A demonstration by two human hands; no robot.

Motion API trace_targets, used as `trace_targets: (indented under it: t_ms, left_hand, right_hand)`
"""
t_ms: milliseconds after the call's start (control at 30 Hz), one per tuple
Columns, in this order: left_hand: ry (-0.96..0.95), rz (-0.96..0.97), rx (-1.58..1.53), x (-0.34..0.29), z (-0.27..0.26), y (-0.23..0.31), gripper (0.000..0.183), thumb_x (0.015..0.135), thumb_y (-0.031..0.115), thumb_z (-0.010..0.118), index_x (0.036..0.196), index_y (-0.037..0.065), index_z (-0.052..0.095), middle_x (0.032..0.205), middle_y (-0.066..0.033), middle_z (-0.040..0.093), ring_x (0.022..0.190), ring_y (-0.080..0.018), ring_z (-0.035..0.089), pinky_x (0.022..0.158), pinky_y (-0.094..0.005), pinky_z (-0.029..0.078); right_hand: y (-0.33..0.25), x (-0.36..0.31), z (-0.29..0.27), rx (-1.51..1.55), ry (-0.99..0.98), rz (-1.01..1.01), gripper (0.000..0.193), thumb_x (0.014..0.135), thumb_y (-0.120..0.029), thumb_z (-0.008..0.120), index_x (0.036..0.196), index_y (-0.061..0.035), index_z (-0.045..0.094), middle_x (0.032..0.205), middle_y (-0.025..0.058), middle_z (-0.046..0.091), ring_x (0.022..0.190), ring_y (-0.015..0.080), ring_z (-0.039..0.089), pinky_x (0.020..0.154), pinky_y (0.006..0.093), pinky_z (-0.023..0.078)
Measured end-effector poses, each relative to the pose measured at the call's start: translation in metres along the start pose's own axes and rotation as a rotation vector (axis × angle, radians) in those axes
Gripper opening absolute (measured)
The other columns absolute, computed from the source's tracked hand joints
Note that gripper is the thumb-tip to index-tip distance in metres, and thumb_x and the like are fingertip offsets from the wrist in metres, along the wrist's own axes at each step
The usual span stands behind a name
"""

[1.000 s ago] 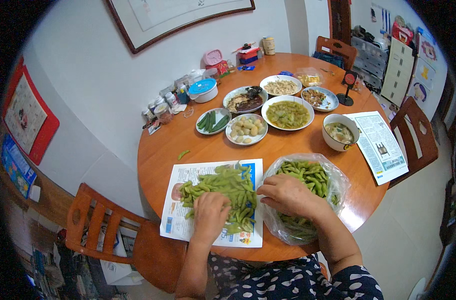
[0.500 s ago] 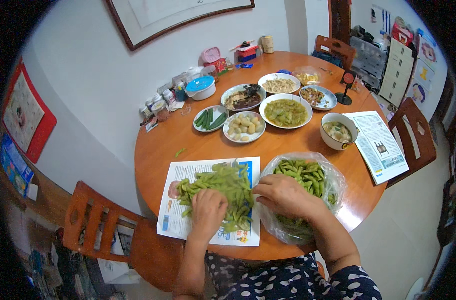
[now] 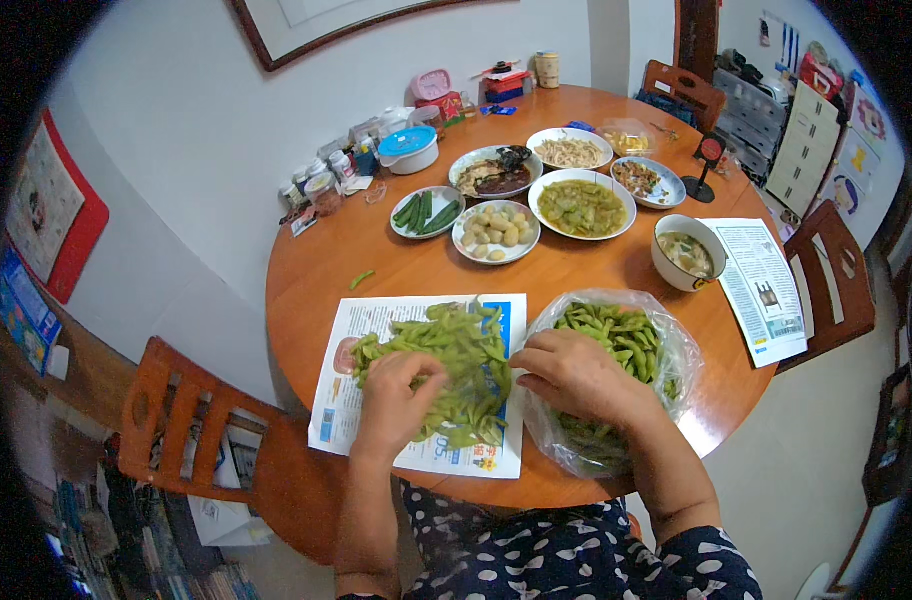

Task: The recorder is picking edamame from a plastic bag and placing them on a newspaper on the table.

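A heap of green soybean pods (image 3: 466, 385) lies spread on a newspaper sheet (image 3: 336, 420) at the table's near side. My left hand (image 3: 396, 400) is over the heap's left part with fingers curled inward; what they hold, if anything, is hidden. To the right, a clear plastic bag (image 3: 681, 375) stands open, full of more soybean pods (image 3: 616, 345). My right hand (image 3: 586, 380) reaches across the bag's left side. Its fingers are pinched together at the gap between bag and newspaper, on something too small to make out.
Beyond the newspaper stand plates of okra (image 3: 426, 213), pale round pieces (image 3: 496, 232) and a green cooked dish (image 3: 581, 208). A soup bowl (image 3: 688, 255) sits right of them, by another newspaper (image 3: 761, 290). One loose pod (image 3: 361, 279) lies behind the sheet. Wooden chairs (image 3: 196, 430) flank the table.
The view has shifted slightly, so the table sits a little higher. My left hand's fingers have turned toward the right over the heap. My right hand keeps about the same place by the bag.
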State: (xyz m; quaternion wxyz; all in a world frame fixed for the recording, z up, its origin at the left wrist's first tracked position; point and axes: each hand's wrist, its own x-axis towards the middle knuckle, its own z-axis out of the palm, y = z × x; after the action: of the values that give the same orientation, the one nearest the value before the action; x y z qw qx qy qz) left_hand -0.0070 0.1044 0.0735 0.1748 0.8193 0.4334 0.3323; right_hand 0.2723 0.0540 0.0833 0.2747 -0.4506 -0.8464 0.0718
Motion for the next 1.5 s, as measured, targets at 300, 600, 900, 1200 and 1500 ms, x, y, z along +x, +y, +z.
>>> trace_targets:
  t_ms: [300,600,900,1200,1500]
  left_hand:
    - [0.037,-0.202,-0.272,-0.002,-0.001,0.01,0.013,0.088,0.005,0.079,0.1,0.001,0.075,0.097,-0.0114,0.076,0.093,-0.0234,0.073,0.085,-0.0359,0.056]
    - [-0.038,0.009,-0.374,-0.001,0.044,0.046,0.017,0.088,0.007,0.08,0.104,0.004,0.075,0.098,-0.0111,0.075,0.094,-0.0259,0.072,0.084,-0.0368,0.055]
    - [0.093,0.157,0.065,0.012,0.032,0.011,0.018,0.087,0.011,0.075,0.105,0.01,0.077,0.105,-0.0086,0.074,0.105,-0.0305,0.067,0.096,-0.0451,0.046]
    - [-0.013,0.167,0.286,0.027,0.046,0.007,0.034,0.087,0.008,0.074,0.12,0.01,0.075,0.121,-0.0109,0.068,0.121,-0.032,0.06,0.109,-0.0475,0.039]
    - [-0.057,0.18,0.319,0.029,0.049,0.005,0.032,0.087,0.006,0.067,0.118,0.013,0.076,0.118,-0.0081,0.067,0.123,-0.0285,0.058,0.113,-0.0485,0.035]
  right_hand:
    - [-0.002,0.0,-0.002,0.0,-0.012,0.008,0.024,0.088,-0.015,0.077,0.11,-0.0066,0.071,0.099,0.0116,0.07,0.096,0.034,0.069,0.083,0.0457,0.055]
    - [-0.001,-0.001,-0.003,0.16,-0.024,-0.027,0.027,0.088,-0.018,0.078,0.11,-0.0051,0.07,0.097,0.0142,0.07,0.093,0.037,0.07,0.081,0.0478,0.055]
    - [0.009,-0.015,-0.04,0.013,0.089,0.168,0.015,0.084,-0.012,0.075,0.096,-0.0051,0.072,0.091,0.014,0.068,0.094,0.0362,0.068,0.08,0.0466,0.055]
    - [0.032,-0.033,-0.045,-0.201,-0.132,0.388,0.017,0.083,-0.016,0.076,0.096,-0.0064,0.074,0.099,0.0152,0.072,0.098,0.0376,0.07,0.087,0.0487,0.054]
    - [0.026,-0.034,-0.05,-0.203,0.028,0.27,0.019,0.085,-0.021,0.076,0.099,-0.0075,0.075,0.103,0.015,0.071,0.103,0.0379,0.069,0.09,0.0503,0.056]
